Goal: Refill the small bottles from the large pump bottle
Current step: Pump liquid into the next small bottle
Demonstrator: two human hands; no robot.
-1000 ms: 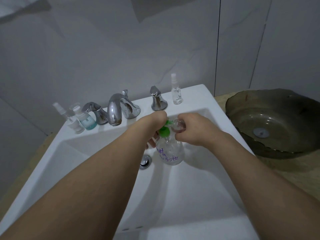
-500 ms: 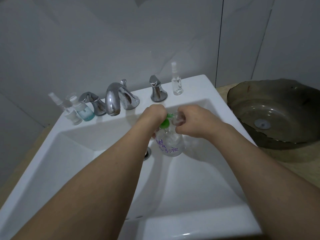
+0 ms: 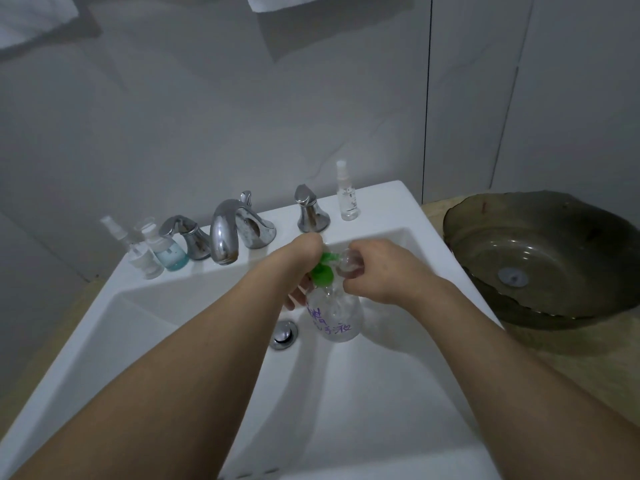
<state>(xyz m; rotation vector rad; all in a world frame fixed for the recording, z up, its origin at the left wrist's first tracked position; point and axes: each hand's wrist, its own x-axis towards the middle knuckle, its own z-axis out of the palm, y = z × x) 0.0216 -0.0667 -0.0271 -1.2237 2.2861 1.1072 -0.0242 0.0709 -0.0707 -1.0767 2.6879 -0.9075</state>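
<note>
Left hand [image 3: 304, 258] presses the green pump [image 3: 323, 271]; right hand [image 3: 377, 271] grips a small bottle [image 3: 351, 265] at its nozzle. Pump bottle [image 3: 334, 313] stands in the sink [image 3: 398, 393] beside the drain [image 3: 284, 334]. Basin front open. Spare bottles [image 3: 347, 192] line the back rim beside the faucet [image 3: 225, 233].

You have only one view, the wide-angle camera on your head, looking forward and steeply down along both forearms into the white sink [image 3: 391, 216]. It sits close above the near rim, so your arms fill the lower frame. It faces the grey wall [image 3: 207, 116] behind the faucet [image 3: 225, 237], with a dark glass basin [image 3: 485, 216] at the right edge.
</note>
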